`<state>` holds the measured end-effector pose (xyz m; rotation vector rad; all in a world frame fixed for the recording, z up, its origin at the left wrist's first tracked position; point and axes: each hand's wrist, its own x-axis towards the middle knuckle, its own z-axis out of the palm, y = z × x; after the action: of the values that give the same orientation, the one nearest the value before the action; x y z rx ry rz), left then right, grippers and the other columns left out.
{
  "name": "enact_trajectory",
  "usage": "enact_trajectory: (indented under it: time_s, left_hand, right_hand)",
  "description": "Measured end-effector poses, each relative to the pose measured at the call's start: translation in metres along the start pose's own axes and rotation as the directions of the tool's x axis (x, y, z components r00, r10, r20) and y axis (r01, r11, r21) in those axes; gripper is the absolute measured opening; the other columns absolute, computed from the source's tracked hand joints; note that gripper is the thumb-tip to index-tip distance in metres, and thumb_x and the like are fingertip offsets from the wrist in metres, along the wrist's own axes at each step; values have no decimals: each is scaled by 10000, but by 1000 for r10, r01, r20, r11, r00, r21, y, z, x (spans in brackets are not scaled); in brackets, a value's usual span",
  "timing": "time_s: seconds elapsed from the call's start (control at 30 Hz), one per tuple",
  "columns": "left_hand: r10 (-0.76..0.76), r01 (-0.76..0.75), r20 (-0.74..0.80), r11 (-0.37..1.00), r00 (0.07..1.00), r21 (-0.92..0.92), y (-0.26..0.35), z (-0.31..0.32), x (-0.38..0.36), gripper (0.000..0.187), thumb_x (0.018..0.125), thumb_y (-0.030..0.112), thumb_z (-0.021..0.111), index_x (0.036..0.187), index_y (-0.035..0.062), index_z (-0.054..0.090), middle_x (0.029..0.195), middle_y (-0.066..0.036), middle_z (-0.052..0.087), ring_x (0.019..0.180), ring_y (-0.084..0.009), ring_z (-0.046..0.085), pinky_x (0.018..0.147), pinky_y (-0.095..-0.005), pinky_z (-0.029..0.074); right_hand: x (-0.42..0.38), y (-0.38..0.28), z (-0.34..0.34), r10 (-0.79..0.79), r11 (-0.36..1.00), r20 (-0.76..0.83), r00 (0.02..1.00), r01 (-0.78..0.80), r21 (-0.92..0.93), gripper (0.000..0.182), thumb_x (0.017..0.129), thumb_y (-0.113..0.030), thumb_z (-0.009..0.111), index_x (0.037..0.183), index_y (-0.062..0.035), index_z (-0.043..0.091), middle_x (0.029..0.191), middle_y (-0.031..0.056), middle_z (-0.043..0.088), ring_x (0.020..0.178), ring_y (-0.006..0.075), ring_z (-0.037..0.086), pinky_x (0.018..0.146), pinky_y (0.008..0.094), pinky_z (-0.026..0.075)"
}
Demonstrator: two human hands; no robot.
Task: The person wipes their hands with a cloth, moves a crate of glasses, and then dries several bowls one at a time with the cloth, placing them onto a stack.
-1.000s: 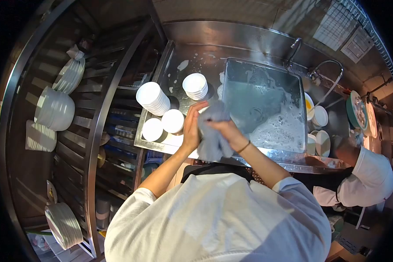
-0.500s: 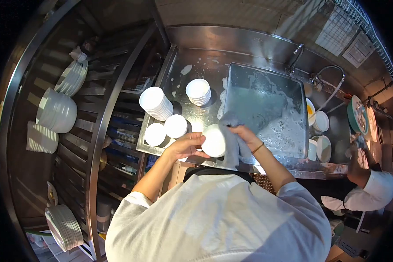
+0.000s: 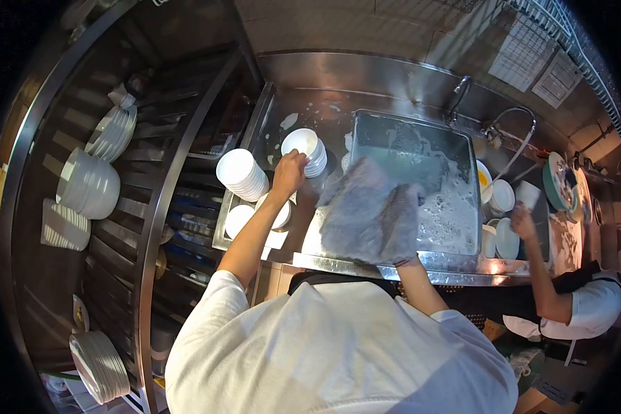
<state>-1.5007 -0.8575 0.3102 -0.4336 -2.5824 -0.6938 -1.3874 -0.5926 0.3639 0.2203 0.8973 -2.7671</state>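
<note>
My left hand reaches to a short stack of white bowls, its fingers closed at the near rim of the top bowl. A grey cloth hangs spread out from my right hand over the near left part of the sink. The cloth hides most of that hand's fingers. To the left of my left hand stands a taller stack of white bowls. My left forearm partly covers two more white bowls or stacks at the counter's front.
The sink holds soapy water, with a faucet behind it. White dishes stand to its right, where a co-worker's hand holds a white dish. A slatted rack with stacked plates and bowls stands left.
My left hand has moved forward and left from my waist, where it held a white bowl, to the short stack. The grey cloth has swung open over the sink edge. The co-worker's arm has risen.
</note>
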Motion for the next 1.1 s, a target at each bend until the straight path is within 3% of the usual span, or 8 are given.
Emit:
enact_trajectory:
  time_s: [0.17, 0.3, 0.37, 0.53, 0.6, 0.8, 0.97, 1.1]
  left_hand:
    - [-9, -2, 111, 996, 994, 93, -2, 16, -3, 102, 805, 144, 554, 798, 53, 599, 802, -119, 535, 811, -300, 545, 784, -442, 400]
    - [152, -118, -106, 956, 983, 269, 10, -7, -23, 253, 800, 132, 558, 1042, 59, 571, 967, -146, 532, 956, -314, 503, 814, -429, 388]
    - [-175, 187, -185, 981, 967, 47, 23, -24, -61, 295, 783, 109, 572, 1064, 28, 544, 976, -164, 522, 966, -333, 502, 814, -417, 396]
    - [-340, 329, 58, 934, 939, 139, 21, -31, -151, 190, 718, 40, 578, 903, -2, 590, 795, -185, 582, 738, -353, 572, 678, -420, 450]
    - [-258, 225, 133, 949, 957, 221, 13, -29, -160, 170, 659, 4, 556, 824, -10, 596, 708, -177, 597, 656, -340, 582, 620, -415, 458]
    - [-180, 154, 90, 957, 980, 246, 14, -33, -157, 140, 657, 7, 535, 781, 10, 598, 708, -178, 610, 654, -335, 602, 600, -402, 474]
    - [-281, 253, 84, 936, 956, 244, 15, -36, -148, 110, 623, 14, 573, 731, 17, 588, 675, -167, 603, 626, -347, 595, 588, -412, 471]
    - [-375, 377, -42, 916, 926, 134, 24, -44, -144, 112, 683, 61, 630, 781, 12, 607, 711, -167, 618, 622, -335, 599, 571, -400, 464]
  right_hand:
    - [5, -16, -16, -255, 950, -13, 967, 253, 183, 294, 921, -253, 410, 1125, -72, 521, 1066, 67, 561, 965, 214, 542, 862, 337, 441]
    - [1, -18, -41, -257, 951, -67, 964, 265, 160, 292, 920, -252, 408, 1119, -71, 523, 1061, 69, 563, 959, 215, 544, 856, 338, 444]
    - [0, -19, -51, -240, 958, -84, 967, 250, 143, 291, 920, -251, 408, 1116, -71, 524, 1059, 71, 564, 956, 215, 545, 854, 339, 446]
    - [9, -8, -62, -168, 975, -94, 981, 180, 129, 289, 919, -250, 406, 1109, -70, 527, 1053, 73, 567, 949, 215, 548, 847, 340, 451]
    - [16, 0, -63, -132, 981, -84, 988, 142, 129, 288, 919, -249, 406, 1107, -69, 529, 1051, 75, 568, 946, 215, 549, 845, 341, 453]
    - [31, 22, -59, -54, 986, -39, 998, 59, 154, 286, 918, -248, 404, 1100, -68, 532, 1045, 77, 571, 939, 215, 552, 838, 343, 457]
    - [23, 21, -50, 100, 970, 249, 963, -149, 190, 319, 902, -287, 433, 1103, -66, 545, 1032, 74, 590, 918, 214, 574, 819, 344, 473]
    - [3, 16, -25, 184, 982, 65, 981, -187, 41, 356, 884, -315, 470, 1121, -57, 535, 1050, 81, 587, 950, 213, 567, 836, 343, 464]
